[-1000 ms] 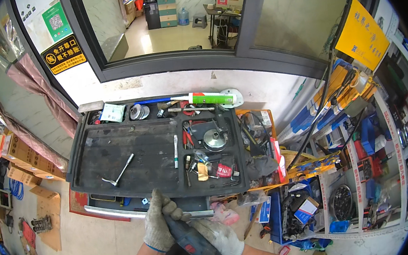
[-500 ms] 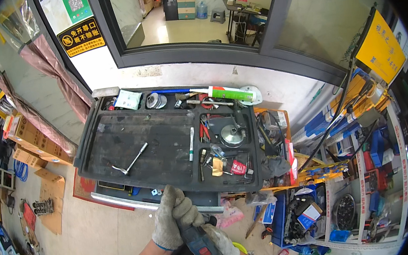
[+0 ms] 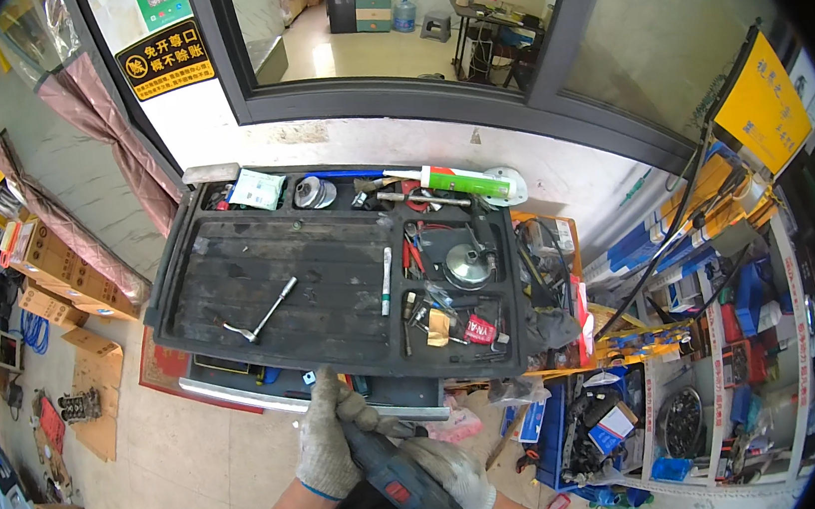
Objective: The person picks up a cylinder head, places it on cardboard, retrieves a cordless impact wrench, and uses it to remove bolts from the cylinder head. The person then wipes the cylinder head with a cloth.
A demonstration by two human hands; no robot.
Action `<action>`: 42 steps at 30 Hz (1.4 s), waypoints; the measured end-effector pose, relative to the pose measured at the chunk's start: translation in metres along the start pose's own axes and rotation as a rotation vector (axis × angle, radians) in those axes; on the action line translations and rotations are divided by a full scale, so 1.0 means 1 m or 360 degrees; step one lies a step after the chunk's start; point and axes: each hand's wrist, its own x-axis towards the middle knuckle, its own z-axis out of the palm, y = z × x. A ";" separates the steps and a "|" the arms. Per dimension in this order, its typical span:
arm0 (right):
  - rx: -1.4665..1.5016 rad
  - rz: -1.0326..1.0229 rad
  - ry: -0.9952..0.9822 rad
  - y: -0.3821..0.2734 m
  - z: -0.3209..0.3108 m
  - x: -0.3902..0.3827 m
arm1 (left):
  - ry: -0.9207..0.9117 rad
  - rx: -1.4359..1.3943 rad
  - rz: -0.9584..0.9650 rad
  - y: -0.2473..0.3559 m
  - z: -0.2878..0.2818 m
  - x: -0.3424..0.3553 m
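Observation:
Both my hands wear pale grey work gloves and hold a dark blue-grey cordless power tool (image 3: 398, 477) with a red patch on its body. My left hand (image 3: 331, 436) is closed around the tool's front end, in front of the open drawer. On the tool's right side, my right hand (image 3: 452, 471) grips it, some fingers hidden behind the body. Beyond them stands a black tool tray (image 3: 328, 263) on a cabinet. A ratchet wrench (image 3: 273, 310) and a white marker (image 3: 386, 282) lie in the tray.
The drawer (image 3: 243, 399) juts out beneath the tray. A green-and-white sealant tube (image 3: 468, 183) and a metal disc-shaped part (image 3: 468, 266) sit in the tray. To the right are a blue crate (image 3: 555, 444) and cluttered shelves (image 3: 716, 400); cardboard boxes (image 3: 67, 268) stand left.
The left hand and the tool's front end have shifted slightly left. My right hand shows more fully beside the tool. The view has turned a little.

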 end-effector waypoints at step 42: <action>-0.0309 0.0193 0.0663 -0.087 0.078 0.092 | -0.1687 0.0902 -0.0442 0.128 -0.006 0.000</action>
